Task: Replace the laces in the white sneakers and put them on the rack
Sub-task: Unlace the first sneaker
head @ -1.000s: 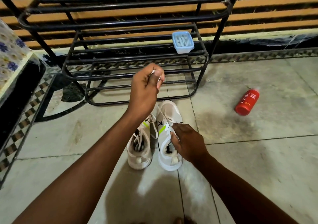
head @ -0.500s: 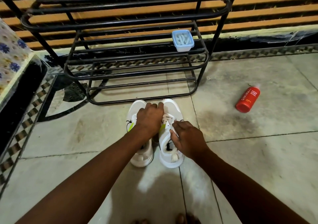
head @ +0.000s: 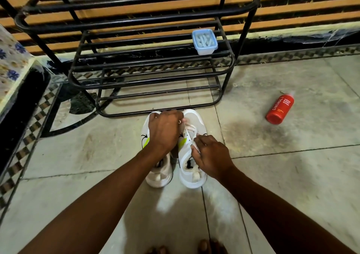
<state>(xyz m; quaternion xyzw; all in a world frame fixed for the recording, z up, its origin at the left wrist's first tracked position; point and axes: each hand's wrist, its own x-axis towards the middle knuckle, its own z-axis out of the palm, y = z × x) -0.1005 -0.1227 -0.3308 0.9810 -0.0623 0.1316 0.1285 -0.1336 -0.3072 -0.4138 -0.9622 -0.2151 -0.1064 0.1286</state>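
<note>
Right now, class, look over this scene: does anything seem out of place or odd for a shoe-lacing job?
Yes. A red bottle, labelled foam body wash, lies on its side on the floor right of the black rack, apart from the sneakers. It has no evident part in lacing. Nothing looks spilled.

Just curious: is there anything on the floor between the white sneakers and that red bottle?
No. In the head view, only bare floor tile lies between the white sneakers and the red bottle.

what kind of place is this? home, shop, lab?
Most likely a home, probably an entryway or porch. A black metal shoe rack stands on a tiled floor by a slatted wall, a pair of white sneakers sits before it, and a red body wash bottle lies nearby.
</note>
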